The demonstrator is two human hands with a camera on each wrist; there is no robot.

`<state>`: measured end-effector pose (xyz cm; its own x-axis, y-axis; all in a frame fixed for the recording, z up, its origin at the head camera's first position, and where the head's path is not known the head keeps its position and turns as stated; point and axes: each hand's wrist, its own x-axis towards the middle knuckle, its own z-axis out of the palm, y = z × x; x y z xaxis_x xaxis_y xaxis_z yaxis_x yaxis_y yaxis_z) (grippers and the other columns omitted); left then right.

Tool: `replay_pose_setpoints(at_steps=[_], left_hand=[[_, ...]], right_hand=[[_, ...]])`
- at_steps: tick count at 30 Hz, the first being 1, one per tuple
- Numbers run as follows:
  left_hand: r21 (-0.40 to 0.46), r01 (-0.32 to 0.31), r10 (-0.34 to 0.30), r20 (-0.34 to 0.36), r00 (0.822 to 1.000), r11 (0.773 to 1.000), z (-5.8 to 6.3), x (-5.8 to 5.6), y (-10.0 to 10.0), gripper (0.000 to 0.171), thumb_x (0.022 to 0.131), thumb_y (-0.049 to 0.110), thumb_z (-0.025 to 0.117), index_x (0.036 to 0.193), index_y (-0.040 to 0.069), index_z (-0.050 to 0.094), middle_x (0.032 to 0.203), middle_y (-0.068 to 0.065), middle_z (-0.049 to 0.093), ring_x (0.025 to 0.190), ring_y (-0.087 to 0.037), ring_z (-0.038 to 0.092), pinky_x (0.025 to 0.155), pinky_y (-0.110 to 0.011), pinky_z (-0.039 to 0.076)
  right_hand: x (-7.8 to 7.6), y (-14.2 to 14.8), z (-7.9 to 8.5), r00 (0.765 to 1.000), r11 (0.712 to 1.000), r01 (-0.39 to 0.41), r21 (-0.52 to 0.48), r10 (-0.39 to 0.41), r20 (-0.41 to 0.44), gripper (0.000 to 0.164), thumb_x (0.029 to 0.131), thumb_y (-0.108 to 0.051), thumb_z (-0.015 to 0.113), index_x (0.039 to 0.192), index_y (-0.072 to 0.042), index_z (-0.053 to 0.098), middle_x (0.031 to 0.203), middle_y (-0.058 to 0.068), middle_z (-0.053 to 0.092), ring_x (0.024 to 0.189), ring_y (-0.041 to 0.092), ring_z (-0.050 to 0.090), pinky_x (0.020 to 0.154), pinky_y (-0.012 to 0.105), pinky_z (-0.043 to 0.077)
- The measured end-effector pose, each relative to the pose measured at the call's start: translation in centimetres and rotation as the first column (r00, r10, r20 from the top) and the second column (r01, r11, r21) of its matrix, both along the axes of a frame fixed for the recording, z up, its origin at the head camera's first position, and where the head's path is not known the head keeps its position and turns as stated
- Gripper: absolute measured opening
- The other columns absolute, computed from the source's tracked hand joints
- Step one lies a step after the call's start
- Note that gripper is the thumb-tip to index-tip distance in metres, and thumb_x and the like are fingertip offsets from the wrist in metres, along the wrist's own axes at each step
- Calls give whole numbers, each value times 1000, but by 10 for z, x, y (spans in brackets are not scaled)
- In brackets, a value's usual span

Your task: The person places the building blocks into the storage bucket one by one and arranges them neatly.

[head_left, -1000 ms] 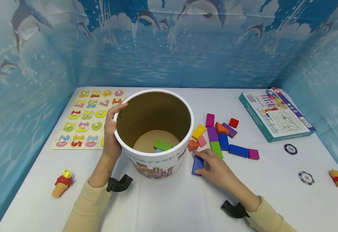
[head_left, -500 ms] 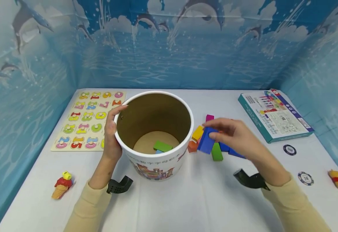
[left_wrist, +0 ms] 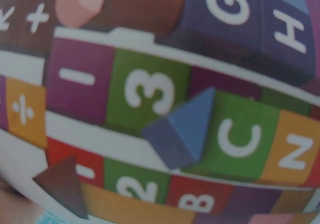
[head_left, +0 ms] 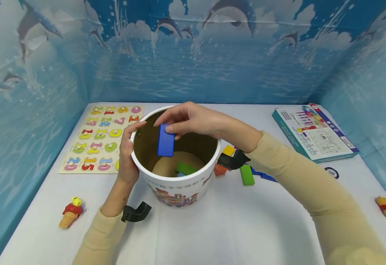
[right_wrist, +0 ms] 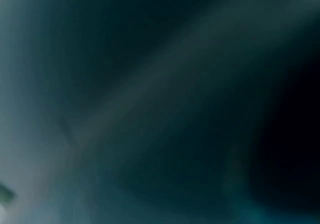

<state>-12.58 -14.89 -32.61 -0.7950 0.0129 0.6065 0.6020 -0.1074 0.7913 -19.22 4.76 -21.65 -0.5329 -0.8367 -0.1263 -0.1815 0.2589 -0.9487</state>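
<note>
Writing: round white cardboard tub (head_left: pixel 179 191) wall shows printed blocks, 3, C, G, H.
Block: blue rectangular wooden block (head_left: pixel 165 140), upright over tub mouth.
Right hand (head_left: pixel 193 119): pinches block.
Left hand (head_left: pixel 126 154): grips tub rim.

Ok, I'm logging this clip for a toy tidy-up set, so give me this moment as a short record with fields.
left hand: grips the rim of the round white cardboard tub
right hand: pinches a dark blue rectangular wooden block above the tub's opening
inside tub: a green block lies on the bottom
right of tub: loose coloured blocks on the white table
</note>
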Motion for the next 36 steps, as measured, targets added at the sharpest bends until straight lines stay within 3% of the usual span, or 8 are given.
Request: replay_pose_setpoints(at_steps=[7, 13, 16, 18, 21, 25, 29, 36], left_hand=[[-22, -41, 41, 3, 999, 999, -1, 0, 0, 49, 90, 46, 33, 123, 12, 43, 126, -12, 40, 119, -27, 31, 95, -36, 27], [1, -19, 19, 13, 1000, 1000, -1, 0, 1, 49, 89, 47, 35, 123, 13, 43, 126, -12, 40, 118, -28, 31, 94, -38, 27], [9, -22, 22, 12, 1000, 1000, 0, 1, 1, 49, 89, 47, 35, 123, 13, 44, 126, -10, 41, 118, -28, 31, 94, -37, 28], [14, -16, 16, 17, 1000, 1000, 1, 1, 1, 48, 89, 46, 35, 123, 13, 43, 125, -9, 41, 117, -28, 32, 94, -36, 29], [23, 1, -1, 19, 1000, 1000, 0, 0, 1, 48, 89, 47, 36, 123, 13, 43, 125, -10, 40, 116, -28, 33, 92, -35, 32], [36, 15, -15, -2, 1000, 999, -1, -2, 2, 49, 89, 47, 36, 123, 12, 43, 125, -11, 41, 115, -29, 33, 92, -37, 33], [38, 14, -14, -10, 1000, 999, -1, -1, 3, 49, 89, 45, 37, 123, 11, 43, 125, -13, 40, 117, -31, 32, 93, -39, 32], [44, 17, -18, 13, 1000, 999, 0, 2, 4, 48, 89, 45, 37, 123, 13, 43, 126, -13, 39, 118, -30, 32, 93, -39, 33]], right_hand=[[3, -15, -11, 965, 933, -262, 246, 255, 60, 26, 87, -1, 52, 112, -2, 57, 99, 8, 61, 90, 20, 59, 75, 31, 50], [7, -20, -16, 934, 839, -350, 416, 345, 90, 23, 86, 0, 53, 108, -6, 59, 98, 8, 61, 89, 18, 60, 74, 28, 51], [7, -21, -15, 913, 812, -345, 470, 407, -35, 25, 87, -5, 54, 111, -9, 58, 102, 4, 61, 92, 14, 59, 77, 24, 49], [7, -20, -15, 889, 843, -298, 448, 417, -192, 28, 87, -9, 55, 115, -11, 57, 107, 1, 60, 97, 10, 56, 82, 23, 46], [11, -9, -11, 849, 952, -182, 247, 279, -449, 28, 87, -14, 56, 115, -12, 57, 111, -4, 59, 103, 6, 52, 87, 24, 42], [27, 32, -4, 899, 991, -20, -129, -39, -437, 26, 88, -11, 53, 114, -9, 58, 111, 0, 59, 105, 13, 53, 87, 30, 44], [45, 95, -23, 892, 919, 283, -275, -357, -275, 26, 90, -10, 50, 115, -6, 56, 115, 9, 56, 106, 22, 53, 85, 31, 46], [67, 171, -126, 672, 681, 732, -6, -724, -154, 39, 90, -31, 49, 122, -9, 50, 117, 8, 55, 101, 11, 54, 80, 17, 45]])
